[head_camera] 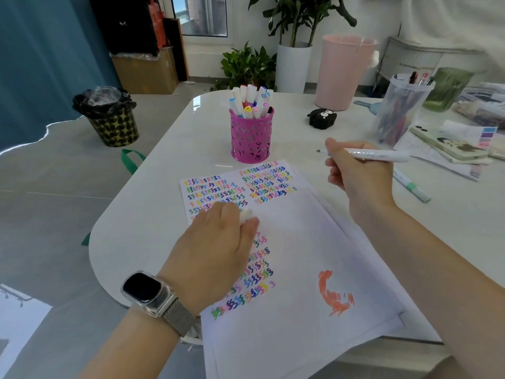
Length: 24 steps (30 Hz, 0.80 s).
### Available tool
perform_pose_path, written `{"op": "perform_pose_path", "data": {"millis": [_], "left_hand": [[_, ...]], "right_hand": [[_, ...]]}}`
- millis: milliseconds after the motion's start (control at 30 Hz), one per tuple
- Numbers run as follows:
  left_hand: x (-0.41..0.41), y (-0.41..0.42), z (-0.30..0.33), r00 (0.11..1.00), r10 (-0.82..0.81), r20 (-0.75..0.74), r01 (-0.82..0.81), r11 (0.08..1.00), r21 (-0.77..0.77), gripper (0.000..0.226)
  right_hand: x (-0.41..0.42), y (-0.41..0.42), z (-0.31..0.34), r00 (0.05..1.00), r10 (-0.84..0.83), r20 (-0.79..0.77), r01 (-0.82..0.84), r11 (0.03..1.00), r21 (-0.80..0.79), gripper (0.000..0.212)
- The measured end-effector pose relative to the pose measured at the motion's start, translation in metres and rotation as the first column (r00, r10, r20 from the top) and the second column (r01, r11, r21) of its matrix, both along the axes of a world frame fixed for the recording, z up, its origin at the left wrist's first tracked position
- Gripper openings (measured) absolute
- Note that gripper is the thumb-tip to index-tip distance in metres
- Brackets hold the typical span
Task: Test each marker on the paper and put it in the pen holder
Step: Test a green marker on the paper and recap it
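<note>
a: what do we have in our right hand (355,170)?

b: a white marker (374,154), uncapped, our fingers curled round it. it lies level in the air above the table (153,187), tip pointing left, past the right edge of the paper (295,242).

a: and our left hand (218,242)?

b: it rests on the paper over the coloured squiggles, fingers closed round the white cap (246,214).

a: where's the pen holder (252,138)?

b: the pink one stands just beyond the paper, already full of markers. another marker (411,186) with a green band lies on the table to the right.
</note>
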<state>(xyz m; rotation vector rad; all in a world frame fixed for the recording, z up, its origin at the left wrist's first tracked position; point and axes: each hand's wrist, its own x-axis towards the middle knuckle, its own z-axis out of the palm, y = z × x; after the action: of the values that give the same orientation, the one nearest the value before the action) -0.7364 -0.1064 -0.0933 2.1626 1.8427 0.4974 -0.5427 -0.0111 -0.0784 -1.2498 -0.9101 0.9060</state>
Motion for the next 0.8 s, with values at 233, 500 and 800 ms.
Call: {"op": "perform_pose_path", "data": {"millis": [233, 500, 800], "left_hand": [[0.005, 0.006, 0.004, 0.956, -0.014, 0.292, -0.070, 0.958, 0.277, 0.027], [0.007, 0.005, 0.007, 0.917, -0.034, 0.397, -0.076, 0.964, 0.257, 0.022], [0.006, 0.002, 0.011, 0.902, -0.104, 0.418, 0.021, 0.980, 0.198, 0.019]], "right_hand": [[-0.022, -0.064, 0.039, 0.941, 0.325, -0.090, -0.322, 0.946, 0.046, 0.024], [-0.034, -0.067, 0.027, 0.925, 0.379, -0.007, -0.379, 0.925, 0.031, 0.025], [-0.038, -0.063, 0.019, 0.870, 0.490, 0.053, -0.487, 0.871, -0.057, 0.035]]}}
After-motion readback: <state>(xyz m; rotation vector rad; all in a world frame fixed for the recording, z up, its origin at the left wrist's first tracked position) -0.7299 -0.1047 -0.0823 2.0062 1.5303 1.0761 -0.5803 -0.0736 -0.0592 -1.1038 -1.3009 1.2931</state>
